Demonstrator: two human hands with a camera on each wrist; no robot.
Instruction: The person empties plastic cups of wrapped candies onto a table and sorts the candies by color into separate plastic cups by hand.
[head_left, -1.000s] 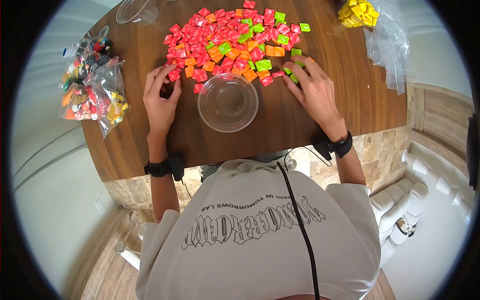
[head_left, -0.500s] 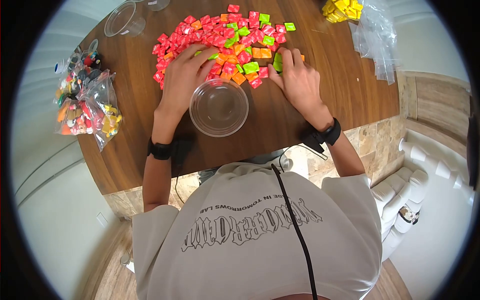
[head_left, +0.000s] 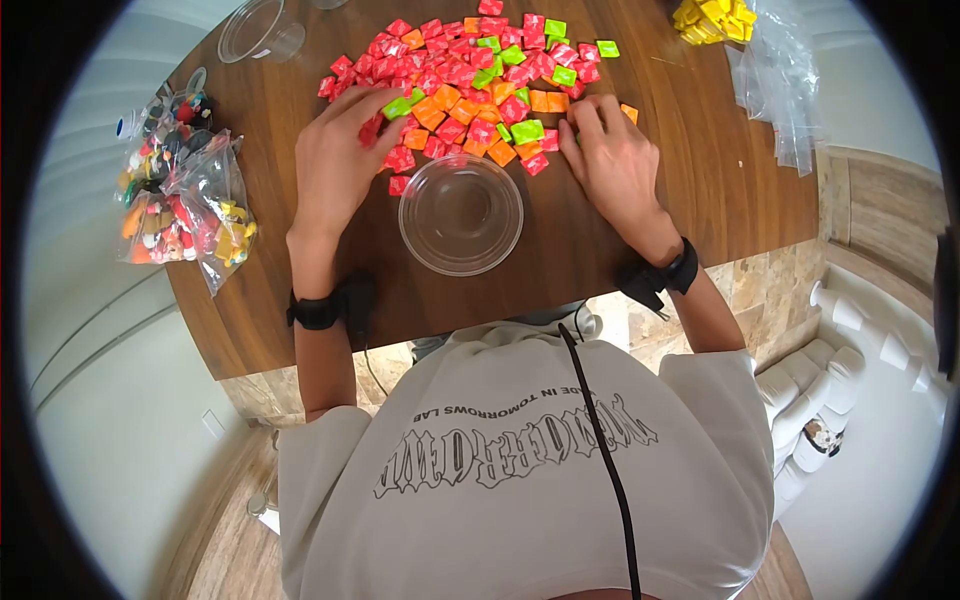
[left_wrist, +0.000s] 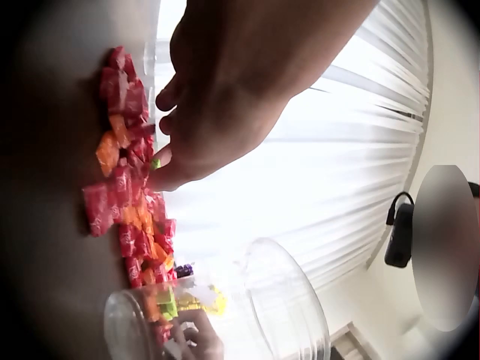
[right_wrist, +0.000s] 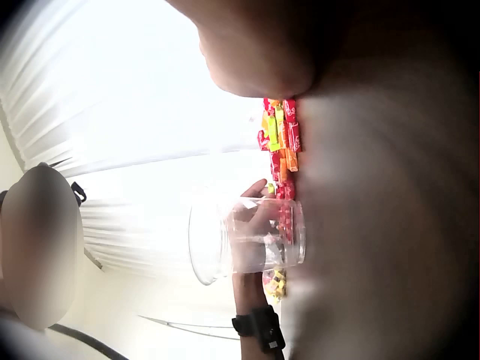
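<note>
My left hand [head_left: 340, 165] reaches over the left side of a pile of wrapped candies [head_left: 460, 75], pink-red, orange and green. Its thumb and fingertips pinch a green candy [head_left: 398, 107], which also peeks out at the fingertips in the left wrist view. My right hand [head_left: 618, 165] rests low on the table at the pile's right edge, fingers bent downward; what lies beneath them is hidden, and I cannot tell whether they hold anything. Between the hands, near the pile's front edge, stands a clear plastic bowl [head_left: 460, 262].
Clear bags of small colourful figures [head_left: 180, 215] lie at the left of the wooden table [head_left: 735, 215]. Another clear container [head_left: 235, 35] is at the back left. Yellow wrapped pieces [head_left: 715, 20] and clear plastic bags [head_left: 785, 90] are at the back right.
My left hand has moved from the pile's left edge in over the candies and taken hold of a green one. My right hand has drawn over the green candies beside it, now out of sight.
</note>
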